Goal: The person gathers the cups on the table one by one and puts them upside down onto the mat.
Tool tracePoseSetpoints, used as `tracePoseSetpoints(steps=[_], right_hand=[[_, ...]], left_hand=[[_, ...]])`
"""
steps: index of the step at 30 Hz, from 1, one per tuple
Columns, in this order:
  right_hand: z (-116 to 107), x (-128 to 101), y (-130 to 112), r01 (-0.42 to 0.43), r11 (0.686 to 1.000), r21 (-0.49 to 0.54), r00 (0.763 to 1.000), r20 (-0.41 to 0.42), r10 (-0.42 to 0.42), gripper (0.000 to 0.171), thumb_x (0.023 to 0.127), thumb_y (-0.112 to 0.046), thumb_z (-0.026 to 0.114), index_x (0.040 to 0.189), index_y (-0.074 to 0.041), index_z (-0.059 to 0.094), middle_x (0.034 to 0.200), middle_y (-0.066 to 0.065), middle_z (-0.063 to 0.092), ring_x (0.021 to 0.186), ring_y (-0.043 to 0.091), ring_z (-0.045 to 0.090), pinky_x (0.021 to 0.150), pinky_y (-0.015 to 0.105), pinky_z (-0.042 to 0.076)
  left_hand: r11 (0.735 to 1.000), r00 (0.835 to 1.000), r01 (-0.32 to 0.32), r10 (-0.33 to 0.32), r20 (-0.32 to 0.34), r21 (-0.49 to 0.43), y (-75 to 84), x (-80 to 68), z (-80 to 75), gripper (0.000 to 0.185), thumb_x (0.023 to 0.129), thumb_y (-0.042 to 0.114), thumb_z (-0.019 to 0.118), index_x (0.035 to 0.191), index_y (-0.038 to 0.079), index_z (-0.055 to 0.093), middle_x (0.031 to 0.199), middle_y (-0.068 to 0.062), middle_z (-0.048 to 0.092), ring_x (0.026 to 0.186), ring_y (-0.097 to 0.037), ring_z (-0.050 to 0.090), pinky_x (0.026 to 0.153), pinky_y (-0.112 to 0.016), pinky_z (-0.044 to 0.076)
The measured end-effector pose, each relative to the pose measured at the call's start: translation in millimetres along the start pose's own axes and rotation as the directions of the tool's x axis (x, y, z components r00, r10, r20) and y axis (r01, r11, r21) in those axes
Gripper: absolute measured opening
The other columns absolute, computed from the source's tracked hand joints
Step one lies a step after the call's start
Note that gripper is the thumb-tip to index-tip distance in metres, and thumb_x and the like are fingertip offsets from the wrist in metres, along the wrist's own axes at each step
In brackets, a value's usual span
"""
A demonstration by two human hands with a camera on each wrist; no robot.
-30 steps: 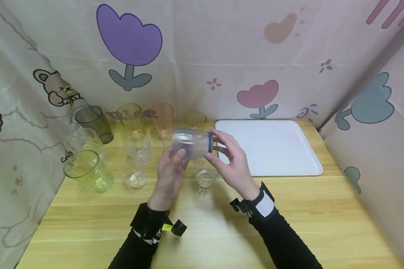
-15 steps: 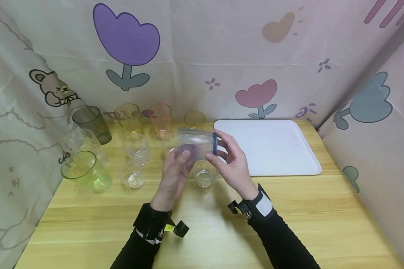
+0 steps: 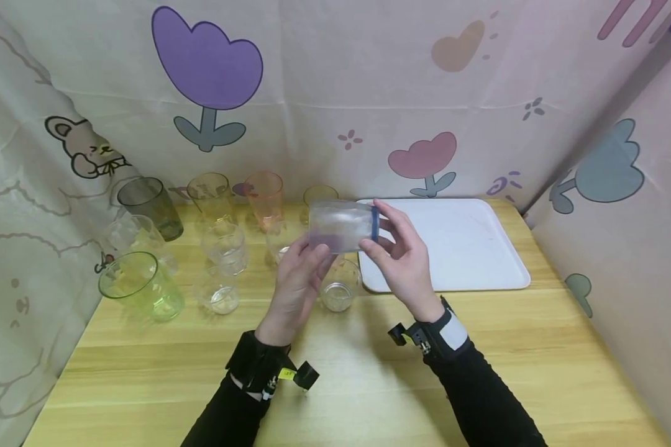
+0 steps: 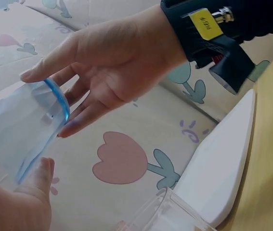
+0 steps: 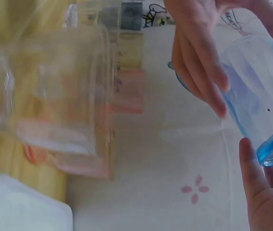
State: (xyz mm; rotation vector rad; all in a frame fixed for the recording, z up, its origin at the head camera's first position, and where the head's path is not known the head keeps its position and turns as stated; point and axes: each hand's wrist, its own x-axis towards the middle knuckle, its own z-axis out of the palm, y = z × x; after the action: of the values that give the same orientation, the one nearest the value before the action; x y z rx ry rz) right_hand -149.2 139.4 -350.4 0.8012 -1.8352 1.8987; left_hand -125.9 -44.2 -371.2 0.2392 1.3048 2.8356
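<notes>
Above the wooden table: a blue-tinted tumbler held sideways

The left hand grips the tumbler's left part between thumb and fingers; the right hand pinches its thick blue end with thumb and fingertips. On the near side, a clear glass stands upright on the table. At right lies a white tray; at far left, a smoky grey tumbler; nearer, a green tumbler.
</notes>
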Motion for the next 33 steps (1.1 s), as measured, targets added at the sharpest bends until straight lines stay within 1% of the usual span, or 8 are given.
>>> tracePoseSetpoints(steps=[6,10,14,17,20,23,26,33], right_hand=[[-22.7,13.8,-8.4,0.061,0.998,-0.025,0.995,-0.076,-0.063,0.077,0.091,-0.031,0.081,0.148,0.008,0.048,0.144,0.016,0.053,0.121,0.024,0.060,0.100,0.032,0.056],[-44.2,23.9,-15.8,0.062,0.995,-0.080,0.989,-0.131,-0.072,0.065,0.092,-0.017,0.081,0.147,0.006,0.052,0.144,0.019,0.054,0.120,0.024,0.060,0.098,0.028,0.056],[-67.1,34.4,-22.1,0.017,0.981,-0.194,0.981,-0.185,-0.054,0.057,0.092,0.001,0.076,0.146,0.001,0.057,0.143,0.016,0.056,0.118,0.023,0.059,0.096,0.023,0.056],[-84.5,42.1,-23.4,-0.010,0.946,-0.325,0.978,-0.201,-0.059,0.056,0.091,0.004,0.074,0.145,-0.002,0.059,0.140,0.009,0.058,0.116,0.020,0.059,0.095,0.019,0.055],[-102.3,49.3,-20.8,-0.025,0.888,-0.459,0.976,-0.203,-0.077,0.055,0.090,0.003,0.076,0.143,-0.005,0.062,0.136,0.006,0.060,0.113,0.015,0.059,0.091,0.016,0.054],[-120.4,55.9,-14.1,-0.076,0.822,-0.564,0.975,-0.215,-0.057,0.055,0.090,-0.001,0.079,0.142,-0.007,0.063,0.137,0.010,0.060,0.109,0.011,0.057,0.087,0.012,0.052],[-138.1,61.1,-6.4,-0.158,0.751,-0.641,0.971,-0.237,0.002,0.055,0.091,-0.011,0.080,0.144,-0.011,0.063,0.139,0.012,0.060,0.111,0.011,0.056,0.086,0.011,0.050],[-175.7,66.0,9.4,-0.295,0.602,-0.742,0.955,-0.255,0.154,0.058,0.096,-0.030,0.076,0.149,-0.012,0.058,0.147,0.015,0.054,0.124,0.028,0.055,0.088,0.012,0.046]], left_hand=[[0.983,0.993,-0.111,0.104,0.055,0.146,-3.8,0.8,10.3,0.051,0.093,-0.005,0.062,0.141,-0.013,0.044,0.137,-0.025,0.054,0.119,-0.024,0.065,0.106,-0.036,0.053],[0.863,0.937,-0.336,0.268,0.222,0.376,-15.5,-1.9,19.8,0.039,0.093,-0.013,0.062,0.130,-0.015,0.053,0.130,-0.030,0.057,0.114,-0.030,0.067,0.100,-0.037,0.057],[0.577,0.820,-0.567,0.334,0.464,0.587,-30.5,-6.5,32.1,0.031,0.093,-0.007,0.068,0.123,-0.008,0.063,0.119,-0.021,0.064,0.105,-0.029,0.068,0.089,-0.029,0.061],[0.274,0.732,-0.681,0.292,0.615,0.680,-42.8,-11.0,42.2,0.029,0.094,0.001,0.071,0.122,-0.001,0.067,0.116,-0.013,0.065,0.099,-0.022,0.068,0.083,-0.020,0.059],[-0.015,0.690,-0.707,0.203,0.695,0.707,-59.3,-14.6,50.0,0.028,0.094,0.007,0.072,0.122,0.004,0.070,0.114,-0.008,0.066,0.095,-0.017,0.067,0.073,-0.017,0.058],[-0.214,0.706,-0.672,0.106,0.700,0.709,-78.5,-15.6,54.4,0.026,0.094,0.008,0.071,0.119,0.007,0.071,0.111,-0.006,0.066,0.091,-0.016,0.067,0.062,-0.018,0.057],[-0.327,0.762,-0.608,0.016,0.648,0.723,-96.2,-14.1,54.4,0.023,0.093,0.008,0.073,0.116,0.008,0.072,0.109,-0.005,0.065,0.089,-0.016,0.065,0.057,-0.018,0.055],[-0.457,0.862,-0.480,-0.085,0.500,0.749,-125.2,-5.7,47.4,0.009,0.094,0.005,0.071,0.099,0.008,0.077,0.097,-0.005,0.063,0.084,-0.016,0.062,0.056,-0.021,0.054]])
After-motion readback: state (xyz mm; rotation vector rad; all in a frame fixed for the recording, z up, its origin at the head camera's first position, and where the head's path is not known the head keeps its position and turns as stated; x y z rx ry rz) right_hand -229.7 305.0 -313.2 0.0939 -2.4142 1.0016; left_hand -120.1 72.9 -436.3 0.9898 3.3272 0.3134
